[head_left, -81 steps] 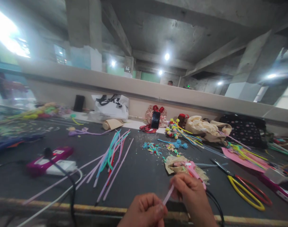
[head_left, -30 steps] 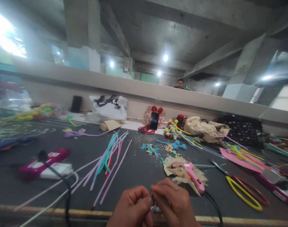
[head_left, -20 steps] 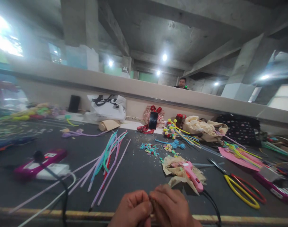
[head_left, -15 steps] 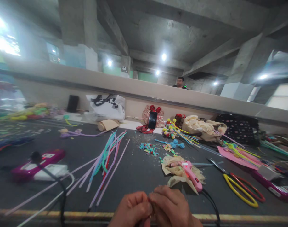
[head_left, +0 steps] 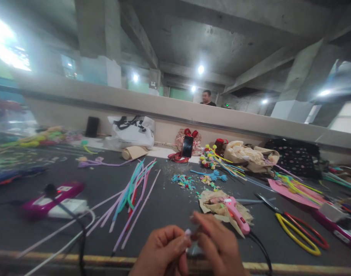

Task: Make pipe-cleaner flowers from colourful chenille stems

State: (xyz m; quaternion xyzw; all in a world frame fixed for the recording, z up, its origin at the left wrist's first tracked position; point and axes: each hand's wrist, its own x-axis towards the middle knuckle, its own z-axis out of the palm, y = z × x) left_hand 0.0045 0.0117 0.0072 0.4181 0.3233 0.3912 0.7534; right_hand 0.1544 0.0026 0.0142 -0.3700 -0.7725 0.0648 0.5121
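My left hand [head_left: 163,251] and my right hand [head_left: 218,245] meet at the bottom edge of the view, above the near rim of a dark table [head_left: 169,207]. Between their fingertips they pinch a short pale pink piece of pipe cleaner [head_left: 188,232]; most of it is hidden by my fingers and blurred. Just beyond my right hand a pink glue gun [head_left: 235,215] lies on crumpled brown paper [head_left: 212,199]. A loose bundle of pink, purple and teal pipe cleaners [head_left: 132,195] lies to the left of my hands.
Yellow-and-red handled scissors [head_left: 296,228] lie at the right. A magenta power strip [head_left: 48,197] with a black cable sits at the left. Coloured scraps [head_left: 182,180], a phone [head_left: 188,146], bags [head_left: 133,132] and a cloth bundle [head_left: 250,155] line the low wall. A person [head_left: 205,97] stands behind it.
The long pink pipe cleaner stretched between my hands has been worked into a short piece. My hands closed together, then my right hand opened slightly. The person behind the wall moved left.
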